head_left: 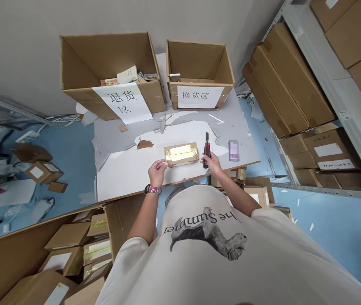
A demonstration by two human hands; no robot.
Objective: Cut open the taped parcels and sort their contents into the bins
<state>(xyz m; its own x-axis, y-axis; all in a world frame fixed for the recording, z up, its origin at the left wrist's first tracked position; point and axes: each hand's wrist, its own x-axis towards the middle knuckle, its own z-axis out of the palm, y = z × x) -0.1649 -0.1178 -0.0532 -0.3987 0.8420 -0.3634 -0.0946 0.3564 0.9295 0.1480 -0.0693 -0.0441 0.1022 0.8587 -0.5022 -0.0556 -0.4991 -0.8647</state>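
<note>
The left hand (157, 173) has its fingers pinched together, the tips just beside the left end of a small cardboard box (181, 154); whether they hold some thin scrap is too small to tell. The box lies flat between the hands, its top shiny with clear tape. The right hand (212, 163) curls its fingers around a red-and-black utility knife (206, 154), with the thin metal blade pointing away from the person. Both hands are over a white table (126, 178) with a peeling, torn surface. A small flat packet (233, 151) lies near the knife, and two open cardboard bins (199, 74) with paper signs stand at the far edge.
</note>
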